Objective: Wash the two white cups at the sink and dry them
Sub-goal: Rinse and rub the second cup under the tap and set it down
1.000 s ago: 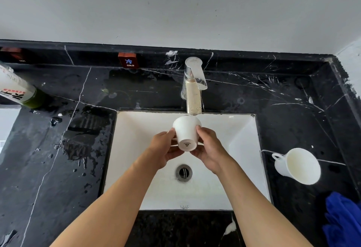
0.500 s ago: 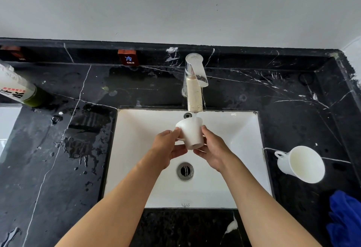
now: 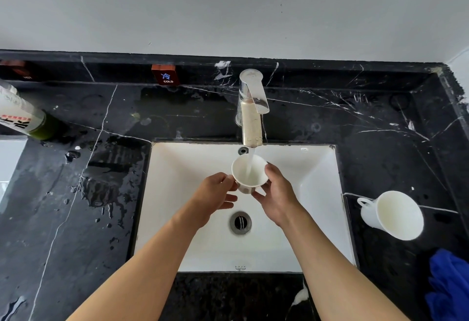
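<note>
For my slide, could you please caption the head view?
Both hands hold a cup under the running tap.

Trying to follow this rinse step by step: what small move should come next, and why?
Probably tip the cup to pour out the rinse water into the sink. Both hands hold it mouth-up under the faucet, with the stream running inside it.

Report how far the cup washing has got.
Nothing looks finished. In hand: both hands, left hand and right hand, hold one white cup under the running faucet. Left: the second cup lies on the counter, and the blue cloth is untouched.
</note>
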